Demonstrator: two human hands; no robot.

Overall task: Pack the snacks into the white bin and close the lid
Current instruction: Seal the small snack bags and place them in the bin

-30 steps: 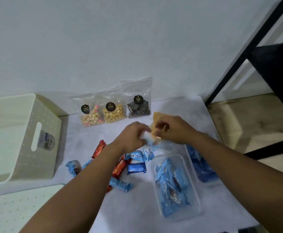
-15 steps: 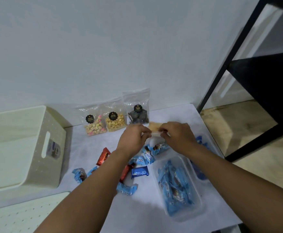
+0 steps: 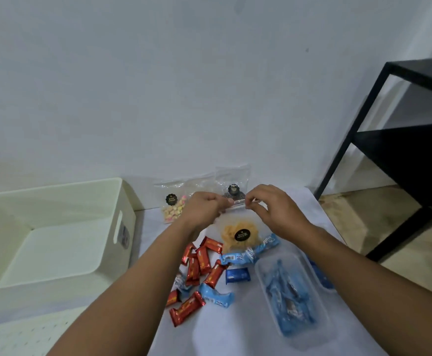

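My left hand (image 3: 204,209) and my right hand (image 3: 274,209) pinch the top edge of a clear snack bag (image 3: 238,233) with yellow chips and a black round label; the bag hangs upright over the table. The white bin (image 3: 55,227) stands open and empty at the left. Its perforated white lid (image 3: 25,335) lies flat at the bottom left. Loose red wrapped bars (image 3: 199,263) and blue wrapped snacks (image 3: 238,259) lie scattered under my forearms. Three clear snack bags lean on the wall: a pink-yellow one (image 3: 172,208), a middle one partly hidden by my left hand, and a dark one (image 3: 233,188).
A clear plastic tub (image 3: 290,296) holding several blue packets sits at the right of the white table (image 3: 235,330). Another clear tub (image 3: 320,276) with blue packets shows behind my right forearm. A black metal shelf frame (image 3: 389,140) stands on the floor at the right.
Both hands have lifted the chip bag by its top edge, so it now hangs upright with the label facing me. The camera has tilted up and the view has shifted.
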